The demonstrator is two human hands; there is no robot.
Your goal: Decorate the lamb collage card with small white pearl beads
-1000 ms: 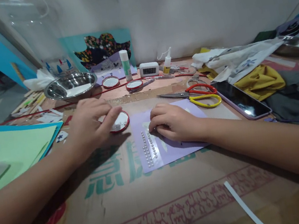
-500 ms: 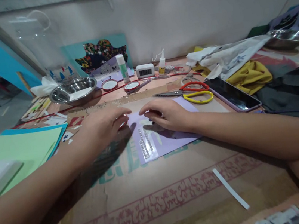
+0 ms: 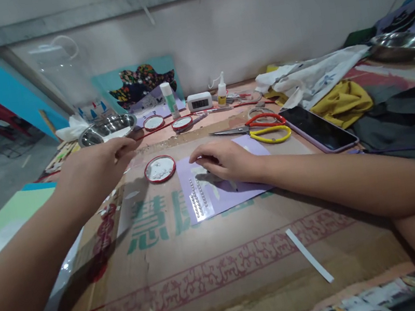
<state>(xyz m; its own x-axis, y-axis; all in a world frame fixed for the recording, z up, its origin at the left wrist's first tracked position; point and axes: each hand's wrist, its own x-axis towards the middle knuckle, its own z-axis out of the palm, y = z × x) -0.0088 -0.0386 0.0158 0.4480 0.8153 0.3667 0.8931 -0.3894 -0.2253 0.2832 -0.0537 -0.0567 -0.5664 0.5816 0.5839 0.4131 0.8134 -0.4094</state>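
Observation:
My right hand (image 3: 227, 160) rests over a purple paper sheet (image 3: 226, 202), its fingers bent and the thumb apart from the index finger, with nothing visible between them. A strip of small silver pearl stickers (image 3: 198, 199) lies on the sheet's left part, just below my fingers. Pale shapes on the sheet are partly hidden under that hand. My left hand (image 3: 94, 165) is raised on the left, near the steel bowl (image 3: 88, 136); its fingers curl together and whatever they hold, if anything, is hidden. A red-rimmed round lid (image 3: 160, 169) with white bits in it lies between the hands.
Scissors (image 3: 266, 130) with red and yellow handles and a phone (image 3: 319, 127) lie to the right. Behind stand a glue stick (image 3: 169, 101), a digital clock (image 3: 199, 102) and a small glue bottle (image 3: 222, 92). A white strip (image 3: 310, 256) lies in front; green paper (image 3: 9, 223) is at left.
My left hand has moved left and away from the purple sheet, towards the steel bowl, uncovering the red-rimmed lid. My right hand stays over the sheet. The view has shifted slightly.

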